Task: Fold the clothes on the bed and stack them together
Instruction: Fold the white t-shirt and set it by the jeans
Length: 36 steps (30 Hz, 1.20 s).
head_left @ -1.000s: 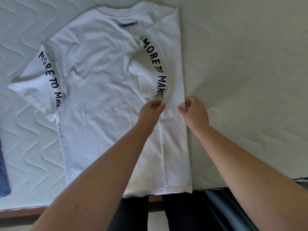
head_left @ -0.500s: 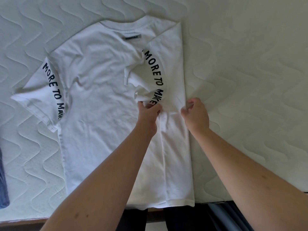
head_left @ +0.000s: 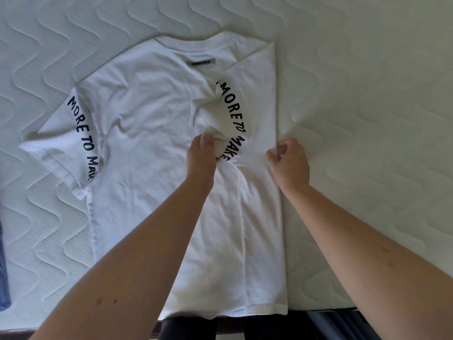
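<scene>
**Commentator 1:** Quilted white mattress (head_left: 367, 94) fills the view, wavy stitching all across it, and the white T-shirt (head_left: 152, 133) lies spread on it, hem at the near edge of the bed. Its right side is folded inward along a straight lengthwise crease.

**Commentator 2:** And look at the left hand (head_left: 202, 158), fingers curled tight round the bunched right sleeve (head_left: 215, 116), which sits on top of that folded panel. My read: the sleeve is being laid back so it doesn't poke past the crease.

**Commentator 1:** That explains the right hand (head_left: 290, 163) too. Thumb and curled fingers pinch the folded edge just beside the mattress, an anchor, I'd say, so the panel doesn't slide while the sleeve gets tugged.

**Commentator 2:** Meanwhile the left sleeve (head_left: 66, 148) is lying flat and spread out, lettering showing (it reads "MORE TO MAKE"), so that side is not yet folded.

**Commentator 1:** Early in the fold, then. A strip of blue fabric (head_left: 3, 271) shows at the far left edge, possibly another garment, though too little is visible to tell.
</scene>
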Motion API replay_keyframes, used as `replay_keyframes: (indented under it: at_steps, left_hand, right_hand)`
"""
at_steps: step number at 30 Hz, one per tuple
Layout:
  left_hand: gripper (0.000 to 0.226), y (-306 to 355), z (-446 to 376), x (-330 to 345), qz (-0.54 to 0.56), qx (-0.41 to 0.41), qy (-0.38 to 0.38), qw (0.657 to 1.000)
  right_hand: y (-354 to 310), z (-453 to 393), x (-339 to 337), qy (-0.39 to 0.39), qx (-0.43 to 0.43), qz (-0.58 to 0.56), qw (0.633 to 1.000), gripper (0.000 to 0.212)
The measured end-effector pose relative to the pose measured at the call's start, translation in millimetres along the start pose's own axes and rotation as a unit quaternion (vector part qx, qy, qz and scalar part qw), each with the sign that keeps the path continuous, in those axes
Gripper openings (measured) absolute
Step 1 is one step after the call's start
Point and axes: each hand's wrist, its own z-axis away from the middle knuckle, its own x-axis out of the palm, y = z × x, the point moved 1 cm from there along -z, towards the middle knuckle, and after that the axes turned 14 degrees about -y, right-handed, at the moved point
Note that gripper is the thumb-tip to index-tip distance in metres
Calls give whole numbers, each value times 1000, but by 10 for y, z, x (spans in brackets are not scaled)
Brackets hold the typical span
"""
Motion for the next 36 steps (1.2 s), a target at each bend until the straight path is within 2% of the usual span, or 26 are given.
replay_keyframes:
  at_steps: [2,4,9,12,14,15,17,18,20,21,24,28,30,33,36]
  left_hand:
    - [25,-26,-2,-11,68,-50,-24,996]
    - [32,-46,-12,-29,49,-58,-39,996]
    - [48,105,-94,-50,-23,12,8,1000]
    - [87,350,-225,-64,-34,54,38,997]
    - [100,483,-352,-102,-116,68,24,991]
    - [98,544,-407,-112,-214,65,8,975]
    - [71,636,-467,-123,-403,55,-14,914]
    - [49,677,-487,-127,-446,56,-11,893]
    - [10,770,-477,-124,-434,73,8,898]
    - [7,815,-469,-124,-424,90,21,901]
    - [12,932,-430,-113,-420,129,42,897]
    - [15,1015,-373,-122,-468,95,90,874]
    - [12,1088,-323,-100,-489,91,92,863]
    - [22,1142,-209,105,-583,129,25,802]
    - [31,1027,-61,379,-640,200,-95,736]
  right_hand:
    - [11,56,29,31,-25,18,999,30]
    - [26,114,57,49,-57,23,997,27]
    - [-9,156,57,46,-155,23,987,22]
    - [-123,68,14,38,-178,35,983,31]
    - [-242,-30,-28,25,-191,34,981,35]
    - [-307,-82,-45,14,-195,28,980,37]
    - [-442,-191,-66,-7,-201,13,979,40]
    - [-505,-246,-71,-18,-204,4,979,41]
    - [-618,-368,-76,-43,-201,-8,979,43]
    - [-669,-437,-84,-56,-189,-15,980,43]
    - [-815,-673,-112,-102,-121,-84,984,39]
    - [-985,-889,-173,-169,-66,-184,966,35]
    - [-1057,-941,-192,-176,-62,-220,958,39]
    - [-1131,-993,-204,-190,-42,-258,946,33]
    - [-1144,-1044,-231,-191,-11,-353,916,31]
